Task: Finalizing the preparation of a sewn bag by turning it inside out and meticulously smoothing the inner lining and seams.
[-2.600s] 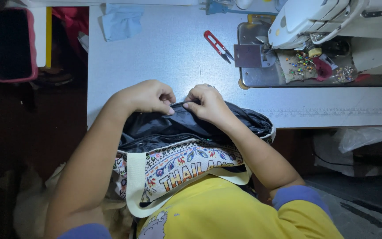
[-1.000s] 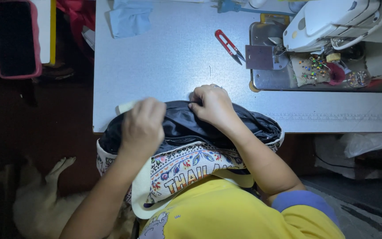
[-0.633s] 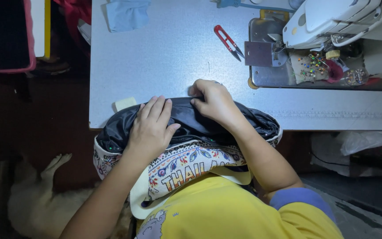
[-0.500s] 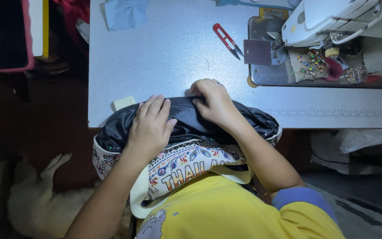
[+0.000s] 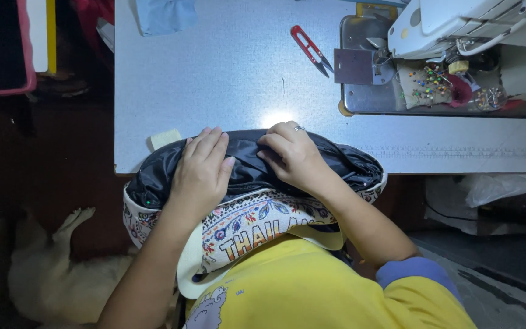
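Our left hand [image 5: 201, 172] lies flat, fingers together, on the black lining [image 5: 248, 170]; our right hand [image 5: 292, 155] pinches it just beside.

Small sewing workshop, likely home-based. Evidence: white sewing machine [image 5: 458, 24] at 1 o'clock, set into the grey table [image 5: 226, 79] with its metal bed plate [image 5: 360, 67] flush in the top. Pincushion [image 5: 427, 85] full of coloured pins sits right beside the needle area. Red thread snips [image 5: 310, 49] at 12 o'clock. Blue fabric scrap [image 5: 165, 13] at 11 o'clock. Light-coloured dog [image 5: 50, 274] lying on the floor at 8 o'clock, which points to home use.
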